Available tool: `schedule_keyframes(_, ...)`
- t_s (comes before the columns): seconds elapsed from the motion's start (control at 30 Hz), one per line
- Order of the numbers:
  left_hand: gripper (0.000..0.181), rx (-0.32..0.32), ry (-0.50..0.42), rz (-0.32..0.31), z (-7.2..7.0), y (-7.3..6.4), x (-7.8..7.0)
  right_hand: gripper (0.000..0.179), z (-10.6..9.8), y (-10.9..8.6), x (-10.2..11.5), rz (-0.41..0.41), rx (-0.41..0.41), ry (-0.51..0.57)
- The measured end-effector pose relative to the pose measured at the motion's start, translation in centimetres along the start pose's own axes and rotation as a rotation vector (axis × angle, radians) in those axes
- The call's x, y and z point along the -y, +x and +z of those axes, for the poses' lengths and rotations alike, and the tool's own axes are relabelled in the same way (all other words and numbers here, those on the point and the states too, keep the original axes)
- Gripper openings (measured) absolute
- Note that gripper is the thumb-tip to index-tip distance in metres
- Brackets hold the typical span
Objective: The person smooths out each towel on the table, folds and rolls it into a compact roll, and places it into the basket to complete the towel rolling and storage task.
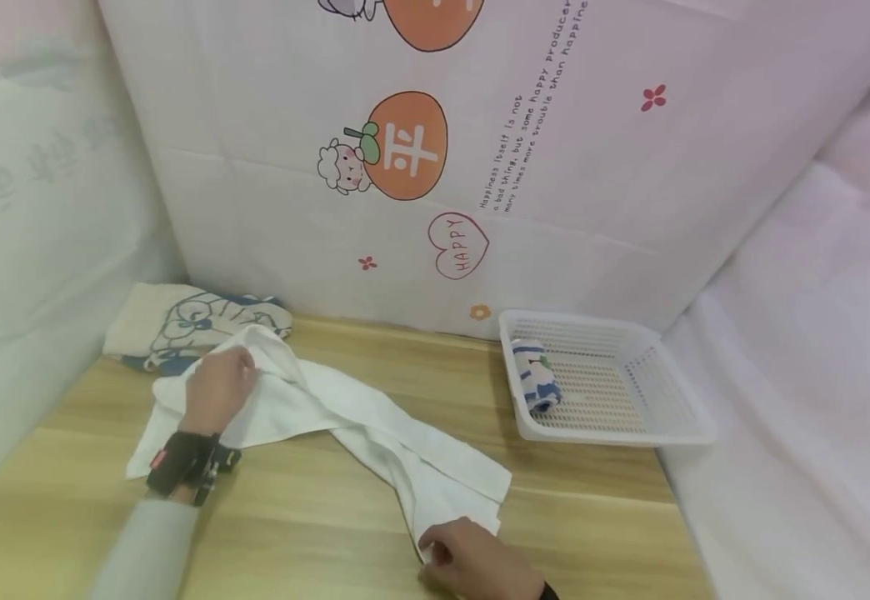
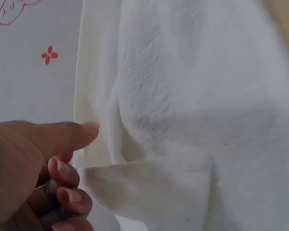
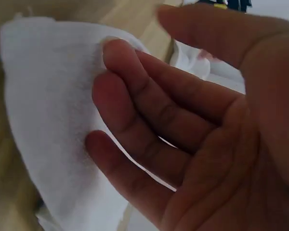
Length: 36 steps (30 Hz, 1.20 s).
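A long white towel lies twisted and creased across the wooden table, its left part raised. My left hand pinches the towel's upper left edge. In the left wrist view, the thumb lies over that edge and the index finger is hidden, while the other fingers curl below. At the towel's near right end is my right hand. The right wrist view has its bent fingers touching the white cloth, with the thumb held apart from them.
Behind the left hand, a folded cream-and-blue cartoon towel lies against the wall. A white plastic basket at the back right contains a rolled blue-and-white towel. Printed white sheets enclose the table at the back and sides.
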<state>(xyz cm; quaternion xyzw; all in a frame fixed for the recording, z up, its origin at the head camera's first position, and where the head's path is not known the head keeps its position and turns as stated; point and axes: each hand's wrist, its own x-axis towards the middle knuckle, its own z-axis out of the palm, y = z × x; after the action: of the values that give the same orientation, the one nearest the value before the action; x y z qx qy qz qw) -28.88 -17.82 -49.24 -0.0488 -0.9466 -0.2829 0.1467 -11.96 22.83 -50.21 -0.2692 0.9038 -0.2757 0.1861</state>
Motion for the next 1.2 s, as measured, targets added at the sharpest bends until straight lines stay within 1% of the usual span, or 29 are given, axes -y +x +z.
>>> schedule_keyframes(0.03,0.015,0.047,0.004,0.022,0.1,-0.9,0.1,0.015,-0.1,0.2,-0.2,0.002,-0.010,0.006)
schedule_keyframes(0.07,0.014,0.096,0.010,0.045,0.2,-1.8,0.1,0.014,-0.5,0.3,-0.4,0.001,-0.040,-0.001)
schedule_keyframes(0.1,0.015,0.143,0.013,0.069,0.3,-2.6,0.2,0.012,-0.9,0.5,-0.8,-0.007,-0.092,-0.021)
schedule_keyframes(0.17,0.018,0.227,0.026,0.123,0.5,-4.0,0.3,0.014,-1.9,1.0,-1.6,0.003,-0.199,-0.101)
schedule_keyframes(0.23,0.025,0.280,0.045,0.159,0.8,-4.9,0.4,0.026,-2.8,1.6,-2.7,0.035,-0.289,-0.215)
schedule_keyframes(0.27,0.027,0.298,0.060,0.170,1.0,-5.3,0.4,0.033,-3.1,1.9,-3.2,0.055,-0.316,-0.271)
schedule_keyframes(0.3,0.028,0.308,0.074,0.173,1.1,-5.5,0.4,0.039,-3.3,2.3,-3.7,0.075,-0.322,-0.320)
schedule_keyframes(0.37,0.027,0.312,0.108,0.177,1.4,-5.9,0.5,0.045,-3.4,2.9,-4.5,0.099,-0.298,-0.390)
schedule_keyframes(0.43,0.024,0.304,0.139,0.184,1.4,-6.2,0.8,0.044,-3.3,3.5,-5.0,0.108,-0.268,-0.407)
schedule_keyframes(0.53,0.019,0.288,0.142,0.192,0.9,-6.6,1.3,0.035,-3.2,4.1,-5.1,0.114,-0.247,-0.385)
schedule_keyframes(0.6,0.017,0.273,0.125,0.185,0.2,-7.0,1.8,0.032,-3.5,4.2,-5.1,0.116,-0.254,-0.375)
schedule_keyframes(0.7,0.014,0.247,0.079,0.172,-0.9,-7.5,3.0,0.030,-4.9,4.0,-5.0,0.130,-0.288,-0.363)
schedule_keyframes(0.77,0.012,0.234,0.057,0.162,-1.9,-7.9,4.0,0.029,-6.5,3.8,-4.8,0.162,-0.312,-0.347)
schedule_keyframes(0.83,0.011,0.223,0.052,0.148,-2.9,-8.3,5.0,0.028,-8.7,3.8,-4.4,0.211,-0.329,-0.303)
schedule_keyframes(0.9,0.009,0.219,0.060,0.113,-3.9,-8.7,6.0,0.029,-10.8,3.9,-4.1,0.245,-0.333,-0.272)
schedule_keyframes(0.93,0.007,0.225,0.070,0.094,-4.4,-8.9,6.4,0.029,-11.9,4.1,-4.0,0.251,-0.334,-0.264)
schedule_keyframes(1.0,0.005,0.252,0.081,0.053,-5.3,-9.2,7.2,0.030,-13.6,4.8,-4.2,0.241,-0.339,-0.257)
schedule_keyframes(1.03,0.007,0.270,0.080,0.033,-5.6,-9.3,7.5,0.030,-14.2,5.2,-4.5,0.226,-0.347,-0.266)
schedule_keyframes(1.07,0.008,0.300,0.079,0.013,-5.8,-9.4,7.7,0.030,-14.7,5.7,-4.8,0.210,-0.356,-0.284)
schedule_keyframes(1.13,0.010,0.373,0.066,-0.028,-6.1,-9.6,7.9,0.028,-15.2,6.9,-5.6,0.188,-0.382,-0.326)
schedule_keyframes(1.2,0.009,0.422,0.051,-0.056,-6.2,-10.0,7.8,0.028,-15.0,7.9,-5.8,0.197,-0.402,-0.353)
